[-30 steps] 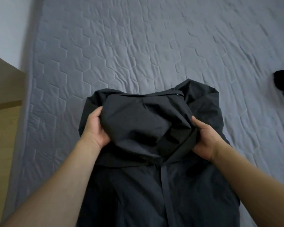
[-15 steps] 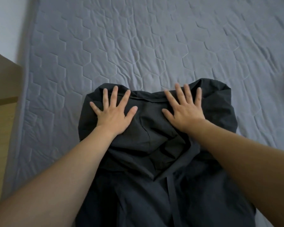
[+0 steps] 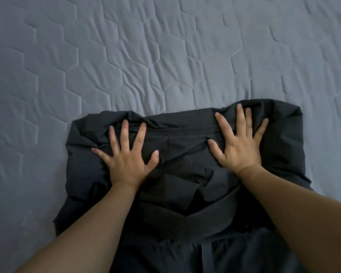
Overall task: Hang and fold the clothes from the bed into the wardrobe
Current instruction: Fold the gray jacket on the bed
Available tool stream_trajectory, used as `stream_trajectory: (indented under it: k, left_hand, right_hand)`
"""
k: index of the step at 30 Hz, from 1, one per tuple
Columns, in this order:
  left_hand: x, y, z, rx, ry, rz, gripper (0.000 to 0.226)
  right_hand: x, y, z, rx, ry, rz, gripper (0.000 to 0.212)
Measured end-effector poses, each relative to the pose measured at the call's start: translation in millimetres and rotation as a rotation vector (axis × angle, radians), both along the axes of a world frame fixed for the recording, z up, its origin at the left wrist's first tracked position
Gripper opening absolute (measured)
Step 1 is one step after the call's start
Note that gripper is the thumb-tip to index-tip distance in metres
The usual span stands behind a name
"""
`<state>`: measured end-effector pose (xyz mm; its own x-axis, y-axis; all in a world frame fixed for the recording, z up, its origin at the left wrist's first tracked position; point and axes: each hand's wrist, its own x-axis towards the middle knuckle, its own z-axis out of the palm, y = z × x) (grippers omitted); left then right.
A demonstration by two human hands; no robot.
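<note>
- A dark, charcoal-black garment (image 3: 185, 174) lies on the bed (image 3: 165, 56), in the lower middle of the view, folded over on itself so that its far edge forms a thick, rumpled band.
- The left hand (image 3: 126, 160) rests flat on the left part of that folded band, palm down, fingers straight and spread wide; its grip is released, pressing the cloth and holding nothing.
- The right hand (image 3: 239, 148) lies likewise on the right part, fingers splayed and reaching to the far edge of the fold; its grip is released too, only pressing.
- The two hands are well apart, with creased fabric between them.
- Both bare forearms come in from the lower corners across the near part of the garment.
- The bed's cover is grey-blue, quilted in a hexagon pattern, wrinkled beyond the garment.
</note>
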<state>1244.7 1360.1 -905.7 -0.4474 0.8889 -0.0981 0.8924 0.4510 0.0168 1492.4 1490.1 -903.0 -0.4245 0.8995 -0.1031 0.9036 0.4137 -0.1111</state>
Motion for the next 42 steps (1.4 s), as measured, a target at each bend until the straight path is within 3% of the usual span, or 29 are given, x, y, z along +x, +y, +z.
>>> stream_trajectory:
  k: [13, 19, 22, 24, 25, 27, 29, 30, 32, 35, 37, 39, 42]
  left_hand:
    - [-2.0, 6.3, -3.5, -0.022, 0.021, -0.01, 0.076]
    - [-8.8, 11.7, 5.1, -0.097, -0.107, 0.017, 0.072]
    - [-9.4, 22.0, 23.3, -0.095, -0.366, 0.204, 0.062]
    - [6.8, 5.7, 44.7, 0.102, -0.478, 0.254, 0.064]
    - [20.6, -14.4, 54.5, 0.205, -0.457, 0.198, 0.062]
    - [53.9, -78.2, 61.6, 0.239, -0.314, -0.016, 0.061]
    - [77.8, -143.2, 55.5, -0.006, -0.114, -0.264, 0.065]
    - [81.8, -165.0, 51.7, -0.15, -0.057, -0.337, 0.067]
    - [77.4, -186.7, 48.6, -0.193, -0.046, -0.354, 0.067]
    - [69.7, -205.5, 65.1, 0.01, -0.12, -0.16, 0.063]
    - [67.5, -229.8, 76.2, 0.087, -0.134, 0.11, 0.063]
    - [65.5, -256.2, 83.3, 0.142, -0.245, 0.521, 0.065]
    - [60.6, -287.7, 90.0, 0.15, -0.668, 1.083, 0.075]
  right_hand:
    - [3.5, 5.4, -5.9, 0.023, 0.032, 0.036, 0.069]
    - [-3.6, 11.7, 12.0, -0.206, -0.005, -0.039, 0.068]
    - [2.8, -2.1, 47.4, -0.278, 0.262, -0.104, 0.062]
    - [11.0, -34.4, 70.6, -0.105, 0.498, -0.082, 0.057]
    - [14.3, -56.1, 78.1, -0.032, 0.51, -0.024, 0.056]
    - [22.7, -105.1, 79.0, -0.025, 0.258, 0.181, 0.063]
    - [37.0, -142.6, 64.8, -0.183, -0.14, 0.336, 0.073]
    - [44.1, -151.2, 58.2, -0.229, -0.233, 0.357, 0.075]
    - [50.4, -156.5, 62.0, -0.167, -0.149, 0.368, 0.075]
    - [65.1, -173.9, 82.2, 0.087, 0.188, 0.085, 0.067]
    - [94.1, -195.6, 87.3, 0.066, 0.272, -0.21, 0.074]
    - [127.0, -217.3, 85.8, -0.105, 0.287, -0.593, 0.09]
    - [165.0, -244.5, 85.6, -0.456, 0.452, -1.059, 0.113]
